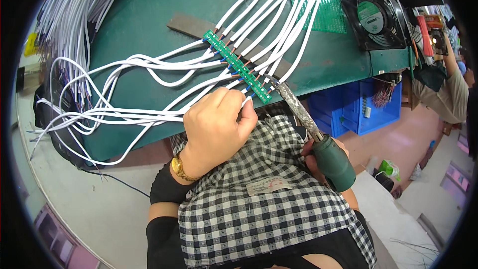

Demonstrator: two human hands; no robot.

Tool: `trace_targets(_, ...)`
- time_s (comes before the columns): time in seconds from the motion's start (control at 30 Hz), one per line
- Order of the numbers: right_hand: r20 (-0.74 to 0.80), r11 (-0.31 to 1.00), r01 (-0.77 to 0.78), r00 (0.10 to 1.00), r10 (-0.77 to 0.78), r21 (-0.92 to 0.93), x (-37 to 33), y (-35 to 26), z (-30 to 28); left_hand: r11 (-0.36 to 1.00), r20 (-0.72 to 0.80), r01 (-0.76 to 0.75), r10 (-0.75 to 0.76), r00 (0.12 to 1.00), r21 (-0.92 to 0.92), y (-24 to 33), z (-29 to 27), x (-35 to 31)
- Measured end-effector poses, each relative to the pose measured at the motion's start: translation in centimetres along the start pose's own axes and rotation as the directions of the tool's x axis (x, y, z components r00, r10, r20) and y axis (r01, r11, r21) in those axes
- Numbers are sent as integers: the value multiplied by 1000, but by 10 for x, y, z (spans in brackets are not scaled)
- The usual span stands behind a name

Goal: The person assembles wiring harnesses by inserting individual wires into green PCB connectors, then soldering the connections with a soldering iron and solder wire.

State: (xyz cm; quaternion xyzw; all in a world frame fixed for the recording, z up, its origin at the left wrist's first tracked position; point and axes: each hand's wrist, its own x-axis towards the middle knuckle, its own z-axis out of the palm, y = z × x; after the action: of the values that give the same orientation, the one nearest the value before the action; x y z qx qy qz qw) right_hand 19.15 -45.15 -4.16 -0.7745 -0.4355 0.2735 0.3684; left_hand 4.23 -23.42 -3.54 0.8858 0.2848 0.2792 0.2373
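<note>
A narrow green circuit board (pixel 238 66) lies slantwise across a flat metal bar (pixel 188 24) on the green table. White cables (pixel 149 63) run off both its long sides, their thin brown and blue wires meeting the board. My left hand (pixel 215 125) is closed in a pinch on a white cable (pixel 246 101) beside the board's near end. My right hand (pixel 309 160), partly hidden behind the green handle, grips a soldering iron (pixel 334 163). Its bent tip is close to the wires at the board's near right side; whether it touches cannot be made out.
A thick bundle of white cables (pixel 82 15) hangs at the far left. Green circuit panels (pixel 326 14) lie at the back, next to a black fan (pixel 371 16). Blue bins (pixel 381 115) stand below the table's right edge. Another person's arm (pixel 450 87) shows far right.
</note>
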Motion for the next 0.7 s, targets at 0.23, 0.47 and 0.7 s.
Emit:
trace_targets(0.23, 60, 997, 29, 998, -24, -69, -5, 4, -7, 989, 20, 104, -103, 995, -103, 0, -4, -1)
trace_targets(0.47, 151, 997, -79, 986, 78, 5, -6, -4, -10, 995, 24, 61, -60, 998, -75, -2, -2, 4)
trace_targets(0.7, 87, 992, 114, 990, -109, -50, 7, -12, -9, 995, 37, 77, -75, 997, -56, -2, -5, 0)
